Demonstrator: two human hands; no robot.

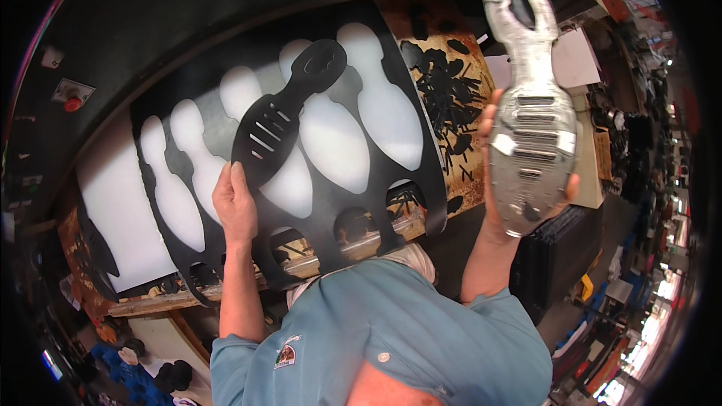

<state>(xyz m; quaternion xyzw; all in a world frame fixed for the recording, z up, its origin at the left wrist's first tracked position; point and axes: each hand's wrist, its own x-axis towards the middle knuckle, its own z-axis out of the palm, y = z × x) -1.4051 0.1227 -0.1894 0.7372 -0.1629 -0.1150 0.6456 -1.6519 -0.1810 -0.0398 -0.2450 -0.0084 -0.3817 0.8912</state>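
Observation:
My left hand (235,203) pinches the rounded lower end of a black sole-shaped cutout (259,135) between thumb and fingers. The cutout has several slanted slots in its wide part and a loop-shaped outline at the far end. It is held over a black sheet (342,222) with several sole-shaped openings, through which a white board (331,143) shows. Raised at the right, my right hand (496,203) grips a shiny metal sole-shaped cutting die (532,120) around its wide lower part. The die has crosswise slots and an oval opening at its top; most of the fingers are hidden behind it.
Small black scraps (444,83) litter a rusty brown plate beyond the sheet's right edge. A dark machine beam (226,0) spans the far side, with a red button (71,104) at left. A dark stack of sheets (560,256) stands at right. The sheet overhangs the front edge.

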